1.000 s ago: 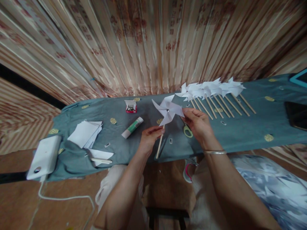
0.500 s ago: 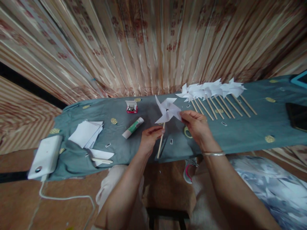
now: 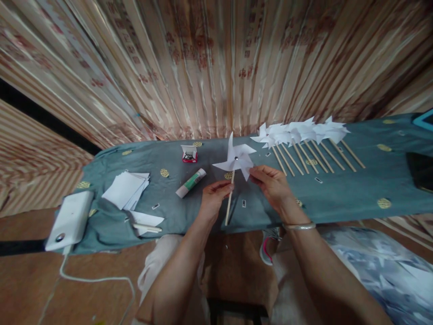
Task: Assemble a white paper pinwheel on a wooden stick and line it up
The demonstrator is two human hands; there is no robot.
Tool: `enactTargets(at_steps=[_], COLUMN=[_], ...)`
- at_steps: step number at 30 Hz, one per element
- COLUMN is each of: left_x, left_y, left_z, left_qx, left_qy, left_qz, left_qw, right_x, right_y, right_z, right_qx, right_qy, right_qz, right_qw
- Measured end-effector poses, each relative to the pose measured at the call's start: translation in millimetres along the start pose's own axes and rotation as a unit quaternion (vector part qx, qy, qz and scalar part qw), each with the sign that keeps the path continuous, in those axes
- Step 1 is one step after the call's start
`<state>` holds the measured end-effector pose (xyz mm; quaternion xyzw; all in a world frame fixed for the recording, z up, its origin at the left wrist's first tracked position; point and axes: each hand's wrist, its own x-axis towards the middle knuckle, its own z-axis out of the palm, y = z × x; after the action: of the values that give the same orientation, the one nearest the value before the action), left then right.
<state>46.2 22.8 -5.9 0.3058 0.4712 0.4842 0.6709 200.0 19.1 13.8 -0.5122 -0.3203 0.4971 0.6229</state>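
Note:
A white paper pinwheel (image 3: 241, 155) on a thin wooden stick is held up over the middle of the cloth, a silvery pin at its centre. Closed round the stick just below the blades is my left hand (image 3: 214, 198). My right hand (image 3: 273, 184), with a bracelet on the wrist, has thumb and fingers together at the lower right blade. Whether they pinch the paper or only touch it is hard to see. To the right, several finished pinwheels (image 3: 306, 132) lie in an overlapping row, sticks toward me.
On the green cloth (image 3: 182, 216) lie a red open box of pins (image 3: 190, 154), a glue stick (image 3: 191, 183), stacked white paper (image 3: 124, 189), and folded paper with sticks (image 3: 148, 222). A white power bank (image 3: 70, 221) with a cable sits at the left end. Behind hangs a curtain (image 3: 209, 67).
The pinwheel's blades have turned on the stick, and my right hand has gone slightly down and left with a blade. My left hand keeps its grip. The whole view has shifted slightly.

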Motion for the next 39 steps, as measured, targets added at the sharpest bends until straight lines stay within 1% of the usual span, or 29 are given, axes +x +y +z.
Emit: enactTargets(at_steps=[8,12,20,27,31,33,35,39], left_x=[-0.2,-1.0,-1.6,-2.2,-1.8,-1.4,-1.1,-1.5], left_y=[-0.4,0.2,-1.8,-1.9,-1.6,-1.2,-0.5,2.2], left_z=[2.6,3.7,5.3,9.4,10.8,11.2,11.6,12.6], left_qx=[-0.019,-0.030,-0.029,-0.033,-0.046,-0.055,-0.060,-0.057], left_qy=[0.006,0.006,0.008,0.003,-0.001,-0.004,-0.004,0.002], left_qz=[-0.003,-0.006,-0.002,-0.002,0.001,0.007,0.016,0.032], left_qw=[1.000,1.000,1.000,0.999,0.999,0.998,0.998,0.998], right_x=[-4.5,-6.5,-7.7,-9.0,-12.3,-15.7,-20.7,-33.5], right_y=[-0.1,0.8,5.2,10.2,10.8,10.9,11.0,12.4], right_z=[8.6,11.7,15.5,16.7,14.6,12.3,9.8,7.8], right_qx=[0.005,0.006,-0.013,-0.041,-0.043,-0.060,-0.100,-0.190], right_qy=[-0.019,-0.039,-0.055,-0.056,-0.044,-0.045,-0.054,-0.093], right_qz=[0.026,0.027,0.027,-0.006,-0.028,-0.041,-0.050,-0.051], right_qw=[0.999,0.999,0.998,0.998,0.998,0.996,0.992,0.976])
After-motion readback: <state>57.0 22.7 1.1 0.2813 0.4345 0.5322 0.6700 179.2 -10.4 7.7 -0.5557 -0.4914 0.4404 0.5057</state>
